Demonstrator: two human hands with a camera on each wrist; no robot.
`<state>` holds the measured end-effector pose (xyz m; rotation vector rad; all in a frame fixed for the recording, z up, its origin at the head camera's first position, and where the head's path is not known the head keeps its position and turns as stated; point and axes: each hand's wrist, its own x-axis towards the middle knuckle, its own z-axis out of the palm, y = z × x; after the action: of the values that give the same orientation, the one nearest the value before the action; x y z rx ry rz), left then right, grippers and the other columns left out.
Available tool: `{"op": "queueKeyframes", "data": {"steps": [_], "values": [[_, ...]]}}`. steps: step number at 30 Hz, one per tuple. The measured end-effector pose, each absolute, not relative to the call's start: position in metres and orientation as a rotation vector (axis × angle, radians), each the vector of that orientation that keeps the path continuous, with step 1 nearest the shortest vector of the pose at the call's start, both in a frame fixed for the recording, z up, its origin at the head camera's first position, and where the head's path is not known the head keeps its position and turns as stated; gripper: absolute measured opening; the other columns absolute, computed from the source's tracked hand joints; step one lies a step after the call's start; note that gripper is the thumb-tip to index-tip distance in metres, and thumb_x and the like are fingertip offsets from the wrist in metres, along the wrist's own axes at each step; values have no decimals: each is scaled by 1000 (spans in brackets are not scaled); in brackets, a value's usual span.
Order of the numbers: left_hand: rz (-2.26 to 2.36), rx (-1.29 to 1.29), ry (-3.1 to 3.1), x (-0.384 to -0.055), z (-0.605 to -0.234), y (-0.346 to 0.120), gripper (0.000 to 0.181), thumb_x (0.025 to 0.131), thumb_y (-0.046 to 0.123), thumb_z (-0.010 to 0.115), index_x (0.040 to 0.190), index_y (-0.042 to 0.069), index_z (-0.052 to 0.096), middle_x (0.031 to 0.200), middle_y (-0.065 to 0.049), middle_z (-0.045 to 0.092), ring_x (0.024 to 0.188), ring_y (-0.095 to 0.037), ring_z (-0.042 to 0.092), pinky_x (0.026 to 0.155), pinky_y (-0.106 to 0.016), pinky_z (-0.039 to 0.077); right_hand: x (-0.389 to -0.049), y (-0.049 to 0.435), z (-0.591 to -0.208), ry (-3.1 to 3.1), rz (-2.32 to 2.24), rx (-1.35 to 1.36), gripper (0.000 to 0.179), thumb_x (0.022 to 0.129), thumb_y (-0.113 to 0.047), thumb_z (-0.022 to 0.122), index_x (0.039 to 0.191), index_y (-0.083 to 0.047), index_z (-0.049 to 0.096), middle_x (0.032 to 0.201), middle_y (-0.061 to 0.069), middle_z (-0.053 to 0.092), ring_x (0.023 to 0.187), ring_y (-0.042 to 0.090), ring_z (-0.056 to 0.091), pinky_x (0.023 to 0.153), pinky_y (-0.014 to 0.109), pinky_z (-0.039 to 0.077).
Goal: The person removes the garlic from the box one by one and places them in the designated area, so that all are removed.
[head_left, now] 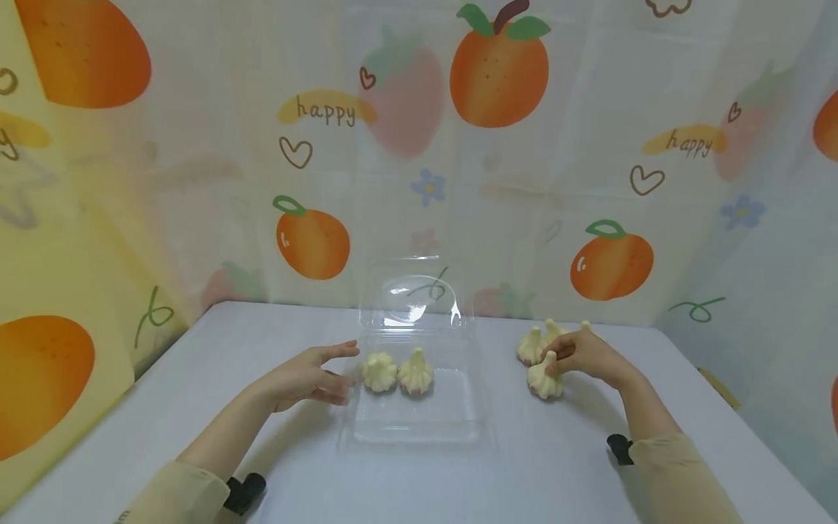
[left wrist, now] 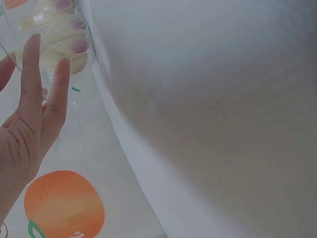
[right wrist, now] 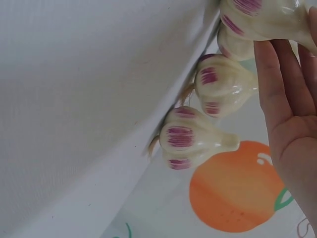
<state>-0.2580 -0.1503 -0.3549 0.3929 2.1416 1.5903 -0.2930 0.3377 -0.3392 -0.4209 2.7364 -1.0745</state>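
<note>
A clear plastic clamshell box (head_left: 419, 426) lies on the table with its lid (head_left: 419, 306) raised at the back. Inside, along the back left, sit two cream garlic bulbs, one (head_left: 379, 372) beside the other (head_left: 416, 372). My left hand (head_left: 308, 378) is at the box's left side, fingers stretched out; whether they touch the plastic I cannot tell. On the right, my right hand (head_left: 589, 355) pinches a garlic bulb (head_left: 545, 377) by its stem. Purple streaks mark that bulb (right wrist: 265, 20) in the right wrist view.
More garlic bulbs stand behind and beside the right hand, one (head_left: 529, 346) at its left and others partly hidden by it. Two streaked bulbs, a nearer one (right wrist: 185, 139) and another (right wrist: 223, 84), show in the right wrist view. A fruit-printed curtain (head_left: 419, 182) hangs behind the white table (head_left: 406, 487).
</note>
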Motion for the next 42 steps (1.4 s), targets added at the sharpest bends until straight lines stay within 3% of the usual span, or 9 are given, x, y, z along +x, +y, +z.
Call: {"op": "queueKeyframes", "data": {"steps": [8,14,20,23,33,42], "values": [[1584,416,2133,-258,-356,-149,76,90,6,66,154,-1,27,169,-13,6,128,-37,57,93,-37,61,-290,338,-340,2745,-1065,-437,31,83,-22,78,108,-3,72,97,6,76,89,14,63,86,30,53],[1596,402,2127,-257,-355,-149,76,90,7,67,154,-1,27,169,-12,5,130,-39,55,93,-38,61,-292,336,-337,2753,-1060,-472,32,83,-21,77,109,-2,72,100,8,77,97,16,65,91,38,55],[1588,437,2121,-257,-354,-148,77,89,6,66,154,-4,25,169,-14,3,127,-37,56,93,-37,61,-294,336,-335,2764,-1056,-493,32,83,-21,77,109,-3,72,102,9,76,99,16,65,89,30,53],[1582,457,2129,-258,-353,-149,77,89,5,65,154,-5,24,168,-14,3,124,-35,58,93,-37,61,-294,335,-332,2792,-1039,-478,36,83,-24,78,112,-5,72,106,9,75,102,16,65,90,31,53],[1601,465,2119,-259,-354,-150,77,89,5,67,153,-4,25,168,-15,4,124,-35,58,91,-37,62,-290,319,-318,2922,-1085,-378,55,88,-35,74,130,-3,61,131,20,65,121,36,61,96,45,58],[1614,467,2101,-257,-356,-150,80,89,8,68,154,-4,24,168,-16,2,124,-34,58,91,-38,62,-286,278,-315,2948,-1291,-422,54,87,-32,75,131,-4,61,134,18,63,123,37,61,100,47,57]]}}
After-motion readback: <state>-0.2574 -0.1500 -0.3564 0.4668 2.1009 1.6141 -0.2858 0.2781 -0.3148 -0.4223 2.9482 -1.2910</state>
